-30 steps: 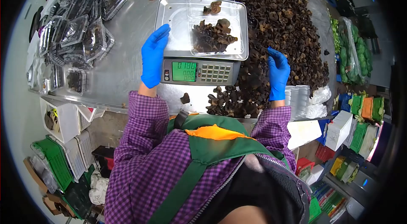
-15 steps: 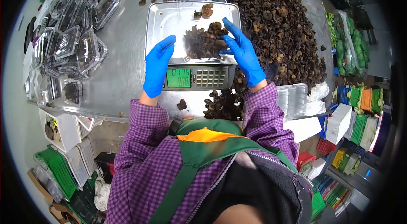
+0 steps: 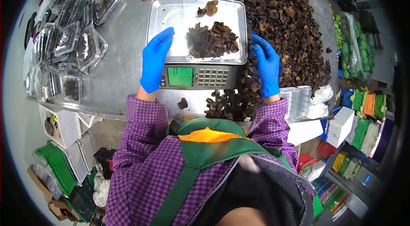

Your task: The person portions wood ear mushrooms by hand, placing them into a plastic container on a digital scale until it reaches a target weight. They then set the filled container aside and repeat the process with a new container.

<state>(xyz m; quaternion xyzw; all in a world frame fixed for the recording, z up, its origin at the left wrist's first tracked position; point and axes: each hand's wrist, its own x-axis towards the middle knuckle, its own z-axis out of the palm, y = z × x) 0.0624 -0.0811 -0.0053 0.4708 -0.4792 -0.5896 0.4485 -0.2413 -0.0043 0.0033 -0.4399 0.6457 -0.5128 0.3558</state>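
Blue gloves cover both hands over the metal table (image 3: 124, 46). The left hand (image 3: 155, 61) sits at the left edge of the scale's pan (image 3: 158, 17), fingers extended, grasping nothing I can see. On the pan lies a dark clump of fungus (image 3: 213, 41). Right of it, beside the big fungus pile (image 3: 290, 33), the right hand (image 3: 267, 68) has bent fingers; whether they pinch anything, I can't tell.
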